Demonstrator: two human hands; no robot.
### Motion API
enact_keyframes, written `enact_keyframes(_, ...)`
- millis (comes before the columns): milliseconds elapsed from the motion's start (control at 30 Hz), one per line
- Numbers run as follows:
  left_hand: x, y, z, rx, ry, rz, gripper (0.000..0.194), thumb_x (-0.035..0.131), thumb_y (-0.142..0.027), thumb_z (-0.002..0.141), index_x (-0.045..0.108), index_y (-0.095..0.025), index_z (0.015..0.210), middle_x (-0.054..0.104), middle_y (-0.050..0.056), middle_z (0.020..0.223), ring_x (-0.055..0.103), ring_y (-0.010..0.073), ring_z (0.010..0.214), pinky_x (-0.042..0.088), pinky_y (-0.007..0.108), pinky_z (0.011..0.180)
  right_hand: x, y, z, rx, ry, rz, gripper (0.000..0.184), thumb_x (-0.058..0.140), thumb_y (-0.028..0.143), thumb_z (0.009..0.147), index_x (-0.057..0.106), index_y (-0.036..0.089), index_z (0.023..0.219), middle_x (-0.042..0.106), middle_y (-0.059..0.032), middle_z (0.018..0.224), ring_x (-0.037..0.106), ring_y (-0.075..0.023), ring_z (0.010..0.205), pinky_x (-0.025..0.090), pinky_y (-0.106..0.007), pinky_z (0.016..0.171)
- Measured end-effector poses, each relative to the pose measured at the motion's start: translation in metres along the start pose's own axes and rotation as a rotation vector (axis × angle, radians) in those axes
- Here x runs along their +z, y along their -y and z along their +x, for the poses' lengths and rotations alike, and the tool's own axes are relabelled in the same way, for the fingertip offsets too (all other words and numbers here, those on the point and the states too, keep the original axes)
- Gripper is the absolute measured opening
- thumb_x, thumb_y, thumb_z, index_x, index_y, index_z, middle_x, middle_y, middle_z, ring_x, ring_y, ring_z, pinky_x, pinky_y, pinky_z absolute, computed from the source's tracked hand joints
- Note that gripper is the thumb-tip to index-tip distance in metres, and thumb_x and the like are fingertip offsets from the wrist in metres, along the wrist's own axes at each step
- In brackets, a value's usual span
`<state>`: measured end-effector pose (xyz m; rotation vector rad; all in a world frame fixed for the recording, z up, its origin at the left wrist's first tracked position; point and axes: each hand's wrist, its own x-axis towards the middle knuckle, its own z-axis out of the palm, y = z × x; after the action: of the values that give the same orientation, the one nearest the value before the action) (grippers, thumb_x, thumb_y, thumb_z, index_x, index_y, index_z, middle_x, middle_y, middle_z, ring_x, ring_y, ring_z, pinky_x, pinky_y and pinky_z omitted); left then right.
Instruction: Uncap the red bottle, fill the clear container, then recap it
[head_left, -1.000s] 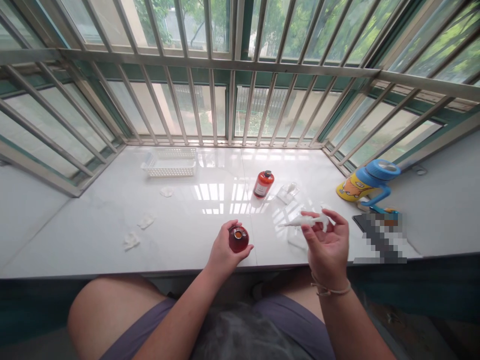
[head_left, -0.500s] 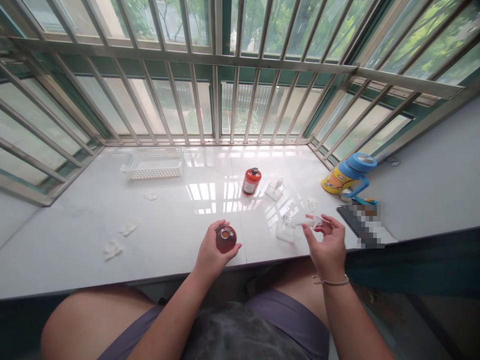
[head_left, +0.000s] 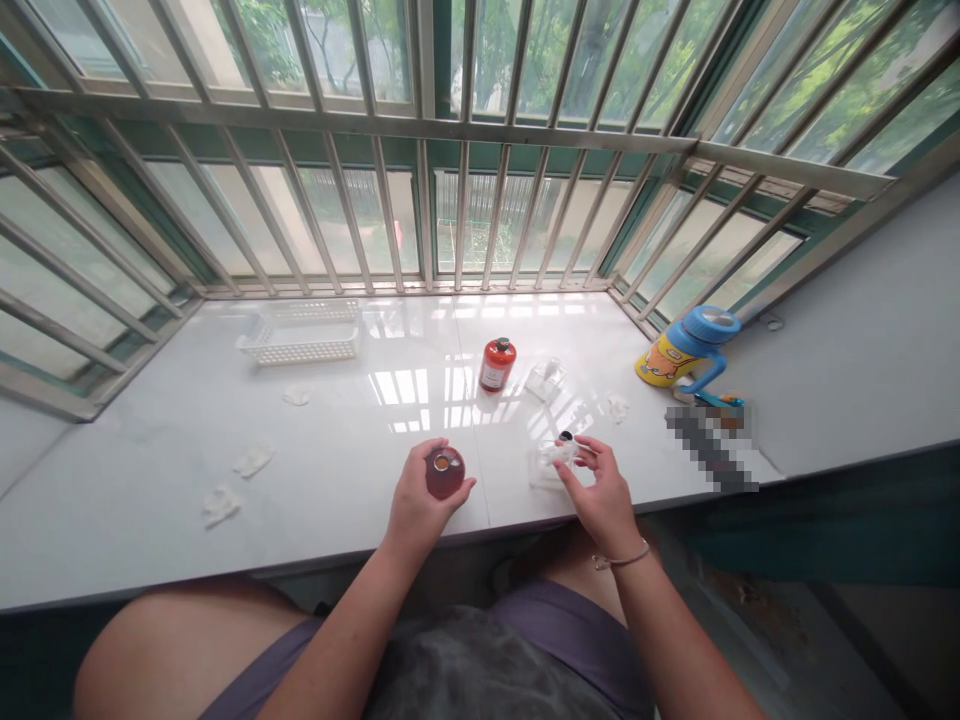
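My left hand (head_left: 416,500) is wrapped round a dark red bottle (head_left: 444,482) near the front edge of the counter; its round mouth is uncovered and faces up. Between the fingertips of my right hand (head_left: 596,485) is a small clear piece with a black end (head_left: 566,437); its exact kind is hard to make out. Just beneath it lies a clear plastic wrapper (head_left: 544,470). Farther back stands a red bottle (head_left: 497,366) with a black top and a pale label. Beside that bottle is another clear plastic piece (head_left: 546,380).
A white perforated basket (head_left: 304,345) sits at the back left. Crumpled white tissues (head_left: 253,460) lie on the left. A yellow and blue water bottle (head_left: 686,345) stands at the right, by a blurred-out dark item (head_left: 705,450). Metal window bars (head_left: 420,215) rise behind the counter.
My right hand has moved left, closer to the dark red bottle, with the clear piece; its black end now shows. My left hand keeps its hold on the bottle.
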<state>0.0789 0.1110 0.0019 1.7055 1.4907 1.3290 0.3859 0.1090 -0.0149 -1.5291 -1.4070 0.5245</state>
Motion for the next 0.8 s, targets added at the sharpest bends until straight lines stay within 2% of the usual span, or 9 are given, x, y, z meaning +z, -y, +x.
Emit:
enact_keyframes(167, 0.001, 0.006, 0.020, 0.008, -0.096, 0.068, 0.062, 0.089, -0.040, 0.085, 0.057, -0.026, 0.136, 0.067, 0.010, 0.133, 0.068, 0.0305, 0.125, 0.057, 0.049, 0.110, 0.027, 0.025, -0.012, -0.090, 0.196, 0.067, 0.043, 0.072, 0.045, 0.099, 0.056, 0.025, 0.134, 0.078, -0.0128, 0.131, 0.076, -0.0272, 0.114, 0.061, -0.051, 0.104)
enact_keyframes(333, -0.004, 0.015, 0.036, 0.036, -0.116, 0.158, 0.081, 0.094, -0.051, 0.078, 0.052, -0.025, 0.142, 0.065, 0.013, 0.137, 0.068, 0.0340, 0.126, 0.058, 0.054, 0.109, 0.046, 0.040, -0.017, -0.135, 0.213, 0.067, 0.037, 0.072, 0.042, 0.098, 0.061, 0.027, 0.130, 0.079, -0.0103, 0.130, 0.077, -0.0266, 0.113, 0.064, -0.048, 0.102)
enact_keyframes(433, -0.010, 0.009, 0.030, 0.210, -0.197, 0.249, 0.099, 0.097, -0.055, 0.073, 0.044, -0.022, 0.150, 0.057, 0.020, 0.149, 0.059, 0.0407, 0.140, 0.053, 0.061, 0.115, 0.051, 0.043, -0.018, -0.140, 0.181, 0.055, 0.036, 0.074, 0.042, 0.096, 0.063, 0.027, 0.127, 0.080, -0.0092, 0.125, 0.078, -0.0265, 0.106, 0.066, -0.047, 0.097)
enact_keyframes(500, -0.012, -0.002, 0.018, 0.391, -0.271, 0.300, 0.097, 0.097, -0.049, 0.076, 0.044, -0.021, 0.151, 0.053, 0.023, 0.153, 0.055, 0.0421, 0.146, 0.051, 0.062, 0.118, 0.051, 0.043, -0.018, -0.143, 0.169, 0.039, 0.036, 0.074, 0.042, 0.096, 0.064, 0.027, 0.127, 0.080, -0.0083, 0.125, 0.078, -0.0258, 0.103, 0.067, -0.045, 0.095)
enact_keyframes(533, -0.011, -0.008, 0.010, 0.471, -0.275, 0.305, 0.088, 0.096, -0.042, 0.079, 0.046, -0.022, 0.149, 0.055, 0.022, 0.151, 0.057, 0.0401, 0.144, 0.053, 0.059, 0.117, 0.051, 0.043, -0.019, -0.144, 0.170, 0.032, 0.035, 0.074, 0.041, 0.096, 0.065, 0.028, 0.127, 0.080, -0.0080, 0.125, 0.078, -0.0256, 0.103, 0.067, -0.045, 0.095)
enact_keyframes(600, -0.006, -0.019, -0.007, 0.563, -0.170, 0.255, 0.062, 0.087, -0.026, 0.088, 0.053, -0.023, 0.140, 0.066, 0.016, 0.137, 0.067, 0.0325, 0.132, 0.060, 0.049, 0.110, 0.050, 0.043, -0.018, -0.144, 0.179, 0.029, 0.036, 0.074, 0.041, 0.096, 0.064, 0.028, 0.128, 0.080, -0.0079, 0.125, 0.077, -0.0257, 0.103, 0.066, -0.045, 0.095)
enact_keyframes(667, 0.006, -0.026, -0.022, 0.523, 0.058, 0.214, 0.036, 0.076, -0.019, 0.095, 0.060, -0.024, 0.127, 0.071, 0.013, 0.131, 0.071, 0.0287, 0.124, 0.062, 0.044, 0.105, 0.048, 0.043, -0.017, -0.142, 0.197, 0.041, 0.037, 0.074, 0.040, 0.096, 0.064, 0.028, 0.129, 0.080, -0.0079, 0.126, 0.077, -0.0260, 0.106, 0.066, -0.046, 0.095)
enact_keyframes(733, 0.022, -0.026, -0.032, 0.400, 0.253, 0.221, 0.033, 0.070, -0.019, 0.098, 0.060, -0.025, 0.129, 0.066, 0.014, 0.146, 0.073, 0.0282, 0.124, 0.065, 0.040, 0.099, 0.048, 0.042, -0.016, -0.138, 0.220, 0.055, 0.037, 0.073, 0.039, 0.097, 0.062, 0.028, 0.130, 0.079, -0.0075, 0.127, 0.077, -0.0258, 0.108, 0.065, -0.046, 0.096)
enact_keyframes(800, 0.037, -0.022, -0.035, 0.277, 0.344, 0.226, 0.043, 0.068, -0.019, 0.099, 0.054, -0.027, 0.139, 0.057, 0.014, 0.160, 0.074, 0.0289, 0.125, 0.068, 0.038, 0.090, 0.048, 0.042, -0.016, -0.130, 0.237, 0.063, 0.037, 0.074, 0.038, 0.097, 0.062, 0.028, 0.131, 0.079, -0.0073, 0.128, 0.078, -0.0258, 0.109, 0.065, -0.046, 0.097)
